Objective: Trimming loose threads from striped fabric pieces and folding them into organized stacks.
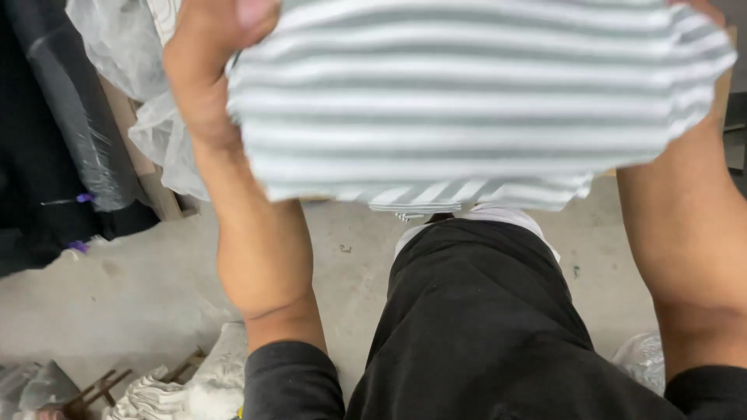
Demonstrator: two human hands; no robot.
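A grey-and-white striped cloth [467, 109] is spread wide at the top of the head view, held up between both my hands. My left hand [206, 58] grips its left edge, fingers closed over the fabric. My right hand [700, 12] is mostly hidden behind the cloth's upper right corner, where it holds the fabric; only a bit of it shows, with the forearm below. My black clothing fills the lower middle of the view.
A concrete floor [117, 295] lies below. Black rolls wrapped in clear film [70, 109] lean at the left, beside crumpled clear plastic [156, 132]. White and striped fabric heaps [187, 389] lie at the bottom left, and a plastic bag [642, 358] at the lower right.
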